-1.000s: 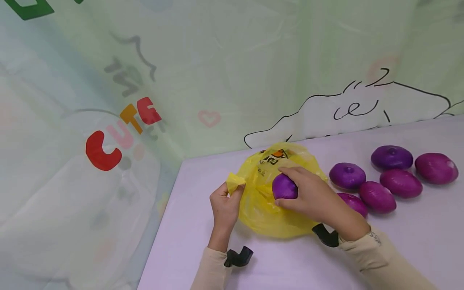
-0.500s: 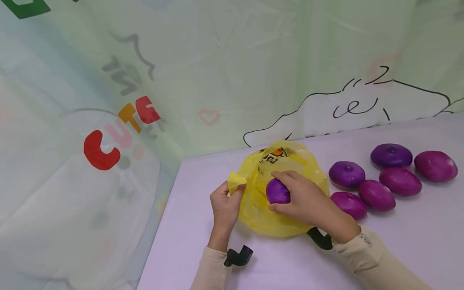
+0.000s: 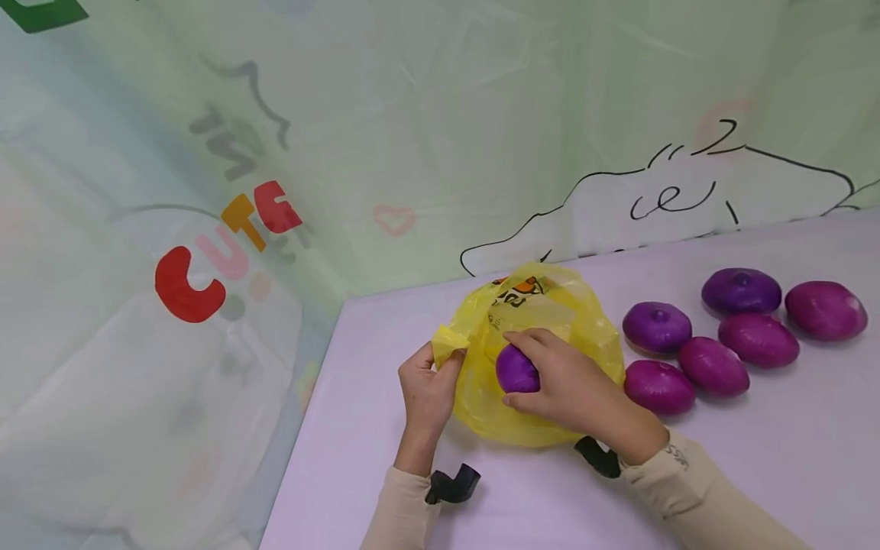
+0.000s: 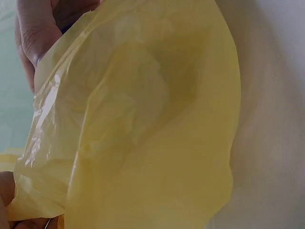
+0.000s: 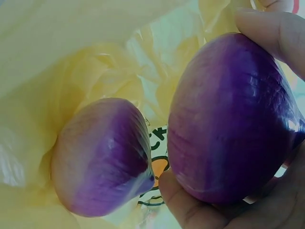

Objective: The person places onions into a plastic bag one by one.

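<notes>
Pinching bag edge (image 3: 448, 341), left hand (image 3: 428, 389) leaves room beside gripped onion (image 3: 516, 370)

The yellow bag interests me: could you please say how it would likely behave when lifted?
The yellow bag is probably floppy, since its thin, see-through film is wrinkled. It may sag under the unheld purple onion lying against it in the right wrist view. Glossy highlights in the left wrist view suggest it could be slippery.

Yellow bag (image 3: 596, 317) with black and orange print (image 3: 516, 290), purple onion (image 3: 516, 370), magenta onions (image 3: 758, 341), beige sleeves (image 3: 402, 504)
</notes>
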The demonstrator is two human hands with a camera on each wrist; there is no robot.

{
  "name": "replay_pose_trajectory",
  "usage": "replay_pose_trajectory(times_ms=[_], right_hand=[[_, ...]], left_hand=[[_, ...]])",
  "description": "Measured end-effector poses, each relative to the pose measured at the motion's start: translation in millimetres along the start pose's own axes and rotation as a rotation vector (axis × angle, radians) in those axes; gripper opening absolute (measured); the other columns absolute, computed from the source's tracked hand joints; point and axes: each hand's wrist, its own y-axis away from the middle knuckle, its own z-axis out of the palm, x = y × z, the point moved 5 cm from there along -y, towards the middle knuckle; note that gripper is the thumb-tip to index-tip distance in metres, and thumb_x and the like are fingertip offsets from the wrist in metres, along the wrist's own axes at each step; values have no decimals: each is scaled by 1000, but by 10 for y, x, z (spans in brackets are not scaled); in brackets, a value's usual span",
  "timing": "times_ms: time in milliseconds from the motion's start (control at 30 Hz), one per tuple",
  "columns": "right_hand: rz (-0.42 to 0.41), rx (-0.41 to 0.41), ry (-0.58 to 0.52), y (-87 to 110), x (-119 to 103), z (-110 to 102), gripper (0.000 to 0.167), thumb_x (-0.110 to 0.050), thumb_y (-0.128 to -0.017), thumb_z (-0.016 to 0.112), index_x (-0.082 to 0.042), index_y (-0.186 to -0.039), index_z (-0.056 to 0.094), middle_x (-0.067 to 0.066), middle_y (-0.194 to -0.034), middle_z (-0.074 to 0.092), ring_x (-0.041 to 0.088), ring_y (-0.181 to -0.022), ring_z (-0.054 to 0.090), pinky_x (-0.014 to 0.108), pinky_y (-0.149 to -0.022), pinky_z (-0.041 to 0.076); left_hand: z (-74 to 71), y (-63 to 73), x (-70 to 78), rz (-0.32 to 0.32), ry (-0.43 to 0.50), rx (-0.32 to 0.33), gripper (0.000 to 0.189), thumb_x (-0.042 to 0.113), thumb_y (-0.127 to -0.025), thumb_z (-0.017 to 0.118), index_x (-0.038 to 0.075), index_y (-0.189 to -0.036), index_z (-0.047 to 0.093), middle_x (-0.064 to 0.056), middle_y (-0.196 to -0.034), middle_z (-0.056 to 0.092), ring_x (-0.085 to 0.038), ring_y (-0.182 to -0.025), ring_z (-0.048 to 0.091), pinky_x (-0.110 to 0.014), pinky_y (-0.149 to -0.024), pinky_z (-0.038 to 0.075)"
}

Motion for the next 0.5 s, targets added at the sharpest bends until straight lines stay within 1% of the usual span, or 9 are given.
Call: replay_pose_trajectory(times_ms=[267,500], right_hand=[[5,-12,12,10,-30,24,80,-33,-81,89,-5,-149,55,22,-141,57,36,-112,65,53,-90,60],[-29,-17,40,9,-28,87,79,-32,-82,89,-4,-147,56,22,-140,57,38,-115,63,54,-93,59]], left_hand=[[2,-8,8,11,-12,-7,14,12,-94,75,2,-102,81,-10,-99,80,-32,-76,76,-29,-68,63],[0,-2,1,15,-17,-9,14,12,-95,75,2,-103,81,-10,-99,80,-31,-76,76,-30,-67,63]])
